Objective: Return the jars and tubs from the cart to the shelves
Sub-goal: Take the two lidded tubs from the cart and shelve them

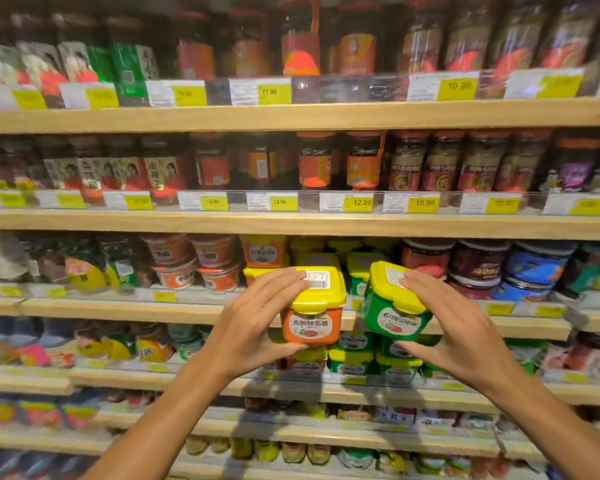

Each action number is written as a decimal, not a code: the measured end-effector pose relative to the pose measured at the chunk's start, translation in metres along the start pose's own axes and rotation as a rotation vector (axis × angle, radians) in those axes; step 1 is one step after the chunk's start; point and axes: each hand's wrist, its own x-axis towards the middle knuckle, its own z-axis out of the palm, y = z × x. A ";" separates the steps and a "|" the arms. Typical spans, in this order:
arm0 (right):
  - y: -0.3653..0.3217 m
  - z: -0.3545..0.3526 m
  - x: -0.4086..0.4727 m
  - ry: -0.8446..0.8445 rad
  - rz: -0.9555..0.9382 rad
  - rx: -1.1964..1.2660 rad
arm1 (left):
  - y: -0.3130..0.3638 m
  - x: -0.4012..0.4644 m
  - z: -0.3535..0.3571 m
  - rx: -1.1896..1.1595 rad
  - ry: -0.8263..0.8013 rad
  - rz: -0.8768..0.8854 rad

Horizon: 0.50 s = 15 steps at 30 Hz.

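While each hand's fingers pinch lid and base, orange tub [311, 325] and green tub [394, 318] sit between.

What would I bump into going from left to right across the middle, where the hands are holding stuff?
Left hand → orange tub with a yellow lid → green tub with a yellow lid, tilted → right hand. Each hand grips its own tub in front of the shelf edge.
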 end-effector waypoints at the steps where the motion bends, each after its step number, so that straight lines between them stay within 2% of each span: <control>1: -0.001 0.002 -0.002 0.000 0.002 -0.008 | -0.003 -0.001 0.004 -0.006 0.000 0.018; 8: -0.005 0.012 0.008 0.039 0.023 -0.118 | -0.014 -0.002 0.027 -0.045 0.038 0.053; 15: 0.015 0.035 0.051 0.003 0.007 -0.163 | -0.023 0.005 0.022 -0.049 0.033 0.067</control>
